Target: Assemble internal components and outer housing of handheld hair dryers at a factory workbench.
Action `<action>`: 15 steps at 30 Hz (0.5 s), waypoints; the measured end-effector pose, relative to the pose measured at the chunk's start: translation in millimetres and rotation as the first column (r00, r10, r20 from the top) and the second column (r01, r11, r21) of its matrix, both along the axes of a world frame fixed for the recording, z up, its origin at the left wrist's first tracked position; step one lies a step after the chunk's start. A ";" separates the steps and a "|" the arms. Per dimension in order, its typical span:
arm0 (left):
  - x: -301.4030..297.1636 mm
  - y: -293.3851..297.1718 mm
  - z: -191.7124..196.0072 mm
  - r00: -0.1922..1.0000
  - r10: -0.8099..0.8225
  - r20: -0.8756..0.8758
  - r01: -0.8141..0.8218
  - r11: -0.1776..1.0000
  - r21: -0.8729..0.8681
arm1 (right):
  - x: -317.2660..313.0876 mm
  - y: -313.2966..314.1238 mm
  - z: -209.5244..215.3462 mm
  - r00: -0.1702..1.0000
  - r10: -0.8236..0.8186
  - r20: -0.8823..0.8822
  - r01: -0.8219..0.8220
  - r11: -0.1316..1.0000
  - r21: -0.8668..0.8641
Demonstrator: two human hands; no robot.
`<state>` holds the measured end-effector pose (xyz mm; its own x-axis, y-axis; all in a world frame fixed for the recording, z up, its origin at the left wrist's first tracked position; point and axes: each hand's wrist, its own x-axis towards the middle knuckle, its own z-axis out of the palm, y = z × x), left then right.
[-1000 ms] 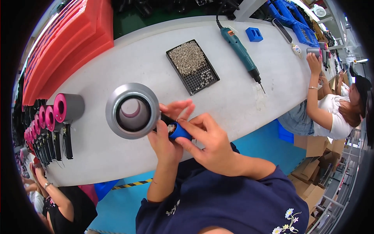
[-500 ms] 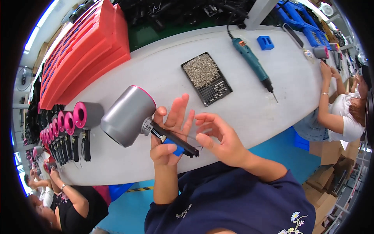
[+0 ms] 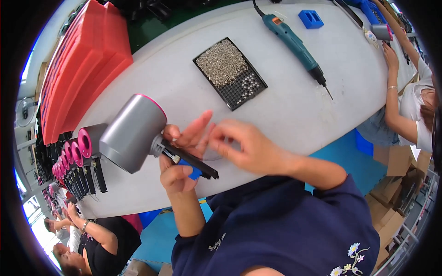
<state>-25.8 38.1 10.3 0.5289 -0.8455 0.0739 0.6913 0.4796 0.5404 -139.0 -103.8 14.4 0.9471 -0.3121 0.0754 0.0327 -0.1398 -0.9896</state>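
My left hand (image 3: 177,172) is closed around the handle of a hair dryer (image 3: 133,133). The dryer has a grey barrel with a pink rim and tilts to the left above the table; its slim black handle is uncased, showing inner parts. A blue piece (image 3: 191,171) sits against the handle inside my grip. The left index and other fingers stretch upward beyond the handle. Close to those fingertips, my right hand (image 3: 241,145) has its thumb and forefinger brought together; whatever they pinch is too small or blurred to name. A thin wire curves faintly below it.
A black tray (image 3: 232,97) of small screws lies beyond my hands. Right of it are a teal electric screwdriver (image 3: 294,46) and a blue slotted block (image 3: 311,19). Red foam trays (image 3: 87,69) and a row of hair dryers (image 3: 87,142) stand left. Co-workers sit at both sides.
My right hand has come closer to the left fingertips, and its spread fingers have closed into a pinch. The left hand still holds the dryer. The whole view has shifted slightly.
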 end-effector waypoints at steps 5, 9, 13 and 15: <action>-10.4 -10.0 5.9 0.914 0.393 0.104 -0.407 0.880 0.246 | -12.2 -7.2 8.1 0.993 0.023 -0.119 -0.067 0.923 -0.378; -20.9 -18.8 5.9 0.848 0.468 0.249 -0.516 0.838 0.179 | -13.1 14.9 2.2 0.975 0.030 -0.221 -0.071 0.981 -0.180; -24.8 -17.0 5.1 0.800 0.506 0.323 -0.555 0.829 0.074 | -14.3 13.4 10.6 0.923 0.106 -0.370 0.031 0.938 0.345; -29.1 -17.7 4.6 0.759 0.544 0.358 -0.584 0.812 0.003 | -13.0 13.2 10.5 0.914 0.114 -0.390 0.037 0.933 0.359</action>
